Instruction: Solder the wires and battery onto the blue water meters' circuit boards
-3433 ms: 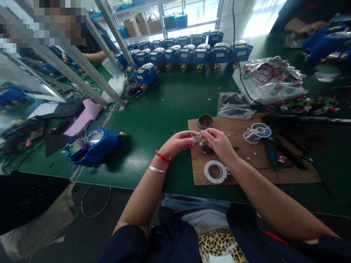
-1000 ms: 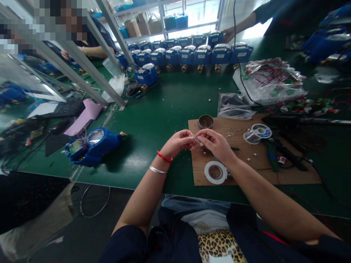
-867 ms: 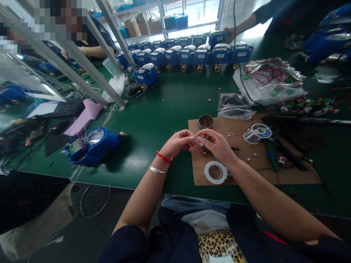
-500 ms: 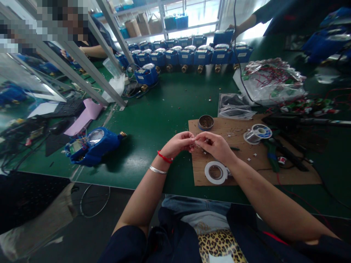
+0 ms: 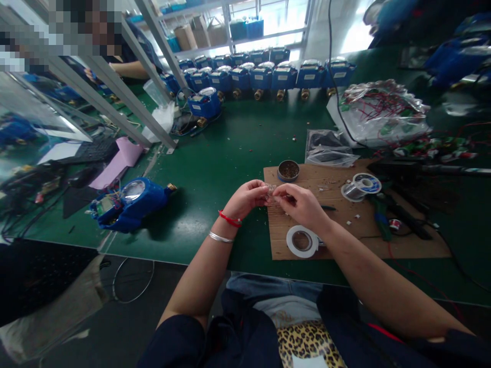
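My left hand [image 5: 248,198] is closed in a pinch at the left edge of the cardboard sheet [image 5: 278,240]. Between its fingertips is a small, clear, wiry-looking piece [image 5: 270,189], too fine to name. Close against it, my right hand [image 5: 301,204] has thumb and forefinger pinched together at the piece's right side; whether it grips anything is hidden. Just beyond the fingers stands a round tin [image 5: 288,171] with brown contents. A roll of white tape [image 5: 302,242] lies on the cardboard below my right hand.
A solder spool [image 5: 361,188] and green-handled pliers [image 5: 381,219] lie at right. Blue meters [image 5: 262,76] line the back; another meter [image 5: 134,202] sits at left. A bag of wired parts [image 5: 383,110] is at back right. Metal posts [image 5: 161,76] rise at left, near another person's arm [image 5: 132,70].
My fingertips have parted slightly, so the small clear piece shows more between them. At the back, a co-worker's hand has let go of a blue meter and withdrawn; that meter now stands in the row.
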`<act>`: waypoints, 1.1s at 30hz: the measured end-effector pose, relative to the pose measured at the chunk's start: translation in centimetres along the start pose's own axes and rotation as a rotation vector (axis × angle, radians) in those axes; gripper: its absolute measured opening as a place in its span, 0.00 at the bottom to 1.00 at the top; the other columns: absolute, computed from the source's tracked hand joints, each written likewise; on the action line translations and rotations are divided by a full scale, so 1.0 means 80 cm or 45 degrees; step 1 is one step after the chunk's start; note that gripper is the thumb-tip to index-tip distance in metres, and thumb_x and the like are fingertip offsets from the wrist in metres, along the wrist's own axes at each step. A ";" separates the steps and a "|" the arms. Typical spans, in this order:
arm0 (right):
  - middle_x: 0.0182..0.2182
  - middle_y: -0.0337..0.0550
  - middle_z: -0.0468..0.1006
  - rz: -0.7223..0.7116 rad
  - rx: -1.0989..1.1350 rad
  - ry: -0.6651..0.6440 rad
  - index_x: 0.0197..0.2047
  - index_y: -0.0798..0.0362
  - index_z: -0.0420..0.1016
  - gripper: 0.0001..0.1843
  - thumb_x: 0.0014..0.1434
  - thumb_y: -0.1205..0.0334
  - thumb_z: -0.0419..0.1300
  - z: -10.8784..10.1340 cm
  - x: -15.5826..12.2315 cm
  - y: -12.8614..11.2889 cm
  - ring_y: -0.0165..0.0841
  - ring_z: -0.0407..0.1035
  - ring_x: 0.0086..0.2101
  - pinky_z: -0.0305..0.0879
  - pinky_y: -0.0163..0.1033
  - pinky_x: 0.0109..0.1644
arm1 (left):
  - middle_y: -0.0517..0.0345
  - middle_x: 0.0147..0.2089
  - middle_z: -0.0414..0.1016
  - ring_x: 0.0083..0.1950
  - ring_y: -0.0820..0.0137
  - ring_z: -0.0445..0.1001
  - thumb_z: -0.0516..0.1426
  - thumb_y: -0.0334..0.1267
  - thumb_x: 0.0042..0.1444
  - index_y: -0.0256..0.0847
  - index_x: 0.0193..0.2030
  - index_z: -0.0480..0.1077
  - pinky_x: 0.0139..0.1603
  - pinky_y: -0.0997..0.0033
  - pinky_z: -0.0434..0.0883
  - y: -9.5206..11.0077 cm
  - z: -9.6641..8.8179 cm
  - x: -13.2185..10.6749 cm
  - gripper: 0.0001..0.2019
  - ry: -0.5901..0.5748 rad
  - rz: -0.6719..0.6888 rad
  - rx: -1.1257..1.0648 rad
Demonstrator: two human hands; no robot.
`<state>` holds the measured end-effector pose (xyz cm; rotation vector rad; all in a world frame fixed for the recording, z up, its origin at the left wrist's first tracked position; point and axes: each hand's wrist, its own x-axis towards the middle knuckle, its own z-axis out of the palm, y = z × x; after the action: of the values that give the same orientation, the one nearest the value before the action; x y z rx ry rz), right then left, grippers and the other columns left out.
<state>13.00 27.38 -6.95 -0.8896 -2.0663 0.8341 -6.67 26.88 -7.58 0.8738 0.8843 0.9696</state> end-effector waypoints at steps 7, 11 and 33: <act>0.27 0.36 0.68 0.149 0.052 0.147 0.39 0.50 0.67 0.06 0.59 0.59 0.59 0.001 -0.001 -0.005 0.28 0.61 0.26 0.60 0.34 0.32 | 0.57 0.34 0.74 0.32 0.75 0.75 0.66 0.40 0.50 0.36 0.37 0.64 0.34 0.76 0.71 0.003 0.003 -0.002 0.16 0.004 0.047 -0.031; 0.26 0.34 0.65 0.222 0.101 0.169 0.37 0.51 0.66 0.09 0.58 0.57 0.61 0.001 0.001 0.000 0.27 0.59 0.25 0.58 0.35 0.31 | 0.57 0.37 0.74 0.35 0.74 0.76 0.66 0.39 0.50 0.36 0.37 0.65 0.39 0.73 0.73 0.004 0.004 -0.003 0.15 -0.001 0.096 -0.048; 0.27 0.36 0.69 0.326 0.325 -0.005 0.36 0.53 0.67 0.10 0.58 0.55 0.59 0.002 0.003 0.002 0.27 0.61 0.27 0.58 0.35 0.31 | 0.54 0.40 0.75 0.37 0.73 0.76 0.64 0.39 0.53 0.36 0.46 0.71 0.40 0.73 0.72 0.001 0.006 -0.005 0.16 -0.097 0.071 0.002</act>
<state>12.77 27.64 -7.10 -1.0208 -1.8195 1.2063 -6.41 26.44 -7.24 0.9351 0.7993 0.9776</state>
